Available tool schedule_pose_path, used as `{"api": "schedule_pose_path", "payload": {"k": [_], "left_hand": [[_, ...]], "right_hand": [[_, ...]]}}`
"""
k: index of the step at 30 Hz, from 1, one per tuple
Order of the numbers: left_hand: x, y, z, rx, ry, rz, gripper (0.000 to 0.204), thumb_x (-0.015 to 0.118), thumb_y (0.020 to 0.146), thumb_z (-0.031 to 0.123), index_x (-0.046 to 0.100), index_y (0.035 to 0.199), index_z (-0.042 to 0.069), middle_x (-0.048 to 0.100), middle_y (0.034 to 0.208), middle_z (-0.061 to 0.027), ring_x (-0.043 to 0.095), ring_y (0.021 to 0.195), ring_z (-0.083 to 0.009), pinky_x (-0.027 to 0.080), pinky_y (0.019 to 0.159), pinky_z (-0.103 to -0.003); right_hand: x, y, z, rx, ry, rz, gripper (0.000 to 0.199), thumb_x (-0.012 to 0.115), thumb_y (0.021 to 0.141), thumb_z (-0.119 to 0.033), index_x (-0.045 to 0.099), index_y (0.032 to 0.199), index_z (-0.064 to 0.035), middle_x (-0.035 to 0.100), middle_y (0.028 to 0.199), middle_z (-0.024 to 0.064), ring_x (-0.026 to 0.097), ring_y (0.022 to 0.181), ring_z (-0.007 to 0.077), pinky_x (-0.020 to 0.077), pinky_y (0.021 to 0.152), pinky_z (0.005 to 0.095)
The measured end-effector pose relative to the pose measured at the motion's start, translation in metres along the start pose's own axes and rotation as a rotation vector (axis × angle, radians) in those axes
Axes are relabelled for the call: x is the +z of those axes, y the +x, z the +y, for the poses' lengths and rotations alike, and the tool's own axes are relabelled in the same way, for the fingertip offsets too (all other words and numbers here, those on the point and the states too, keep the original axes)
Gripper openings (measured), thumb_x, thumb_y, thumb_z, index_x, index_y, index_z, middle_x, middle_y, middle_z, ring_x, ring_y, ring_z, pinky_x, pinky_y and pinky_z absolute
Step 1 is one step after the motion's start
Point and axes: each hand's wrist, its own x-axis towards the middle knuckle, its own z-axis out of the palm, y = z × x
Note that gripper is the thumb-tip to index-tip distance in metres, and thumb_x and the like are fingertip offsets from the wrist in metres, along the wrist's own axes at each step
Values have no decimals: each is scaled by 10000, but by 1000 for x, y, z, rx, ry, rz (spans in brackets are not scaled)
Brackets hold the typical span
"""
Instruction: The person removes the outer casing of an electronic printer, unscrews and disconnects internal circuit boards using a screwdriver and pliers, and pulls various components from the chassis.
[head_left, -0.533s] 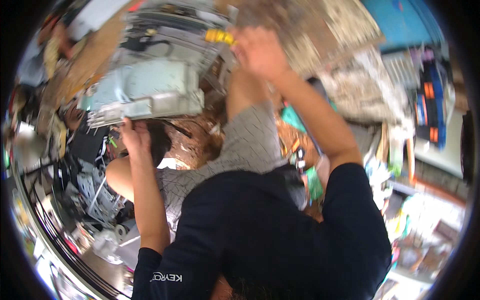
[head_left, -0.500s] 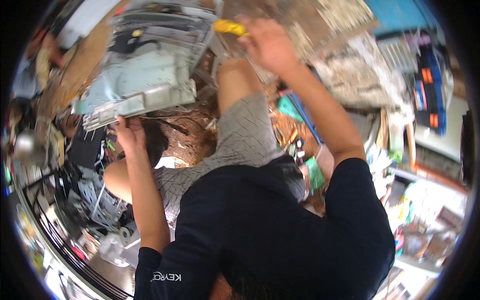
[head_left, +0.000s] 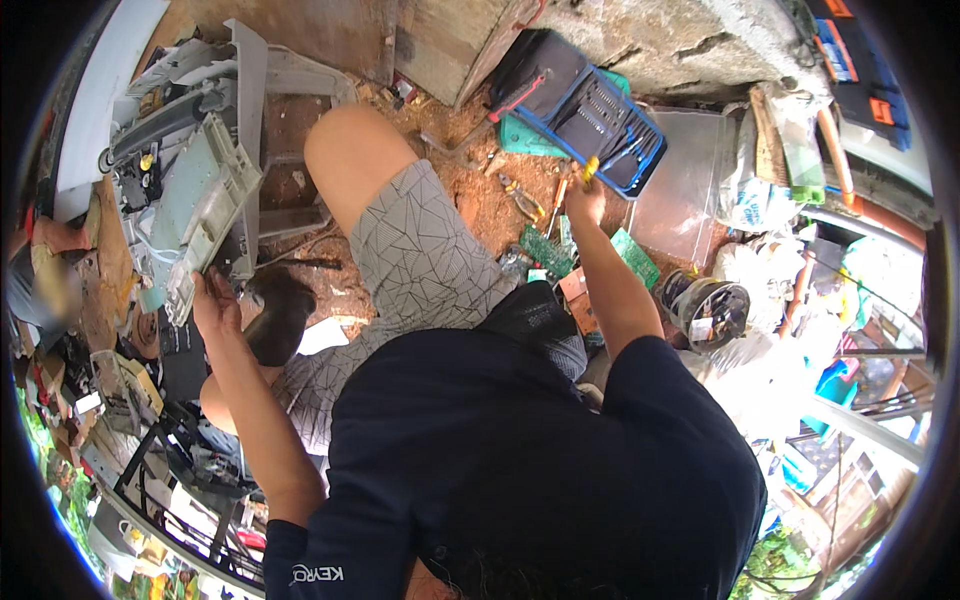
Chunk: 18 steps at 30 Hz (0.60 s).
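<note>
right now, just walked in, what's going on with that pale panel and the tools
A person's left hand is at the lower edge of a pale panel on an opened-up machine. Their right hand grips a yellow-handled tool close to an open blue-edged tool case. Pliers and green circuit boards lie on the ground nearby. How firmly the left hand holds the panel is unclear.

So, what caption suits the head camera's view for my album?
Left hand at a pale panel, right hand holding a yellow item near an open blue-edged case.
</note>
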Motion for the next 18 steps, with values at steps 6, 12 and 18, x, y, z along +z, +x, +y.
{"api": "schedule_pose_path", "payload": {"k": [6,12,18], "left_hand": [[-4,-13,14,-71,465,11,586,619,900,544,560,1206,47,564,994,-17,544,878,-158,397,642,-273],[-21,-38,15,-1,449,90,669,588,918,549,479,1362,61,561,1234,-90,525,1118,-208,415,943,-308],[-12,-90,2,-6,702,227,400,599,948,444,604,1100,74,646,974,-26,602,833,-112,463,649,-238]], "right_hand": [[59,35,-33,34,-55,-150,628,713,841,-339,474,1341,-44,641,1180,203,623,1092,343,480,936,429],[40,17,-26,198,-161,-289,575,649,862,-327,521,1324,-8,621,1237,207,629,1104,325,489,943,414],[80,36,68,62,-599,-423,692,588,826,-444,470,1377,-43,616,1215,256,632,1096,373,499,940,454]]}}
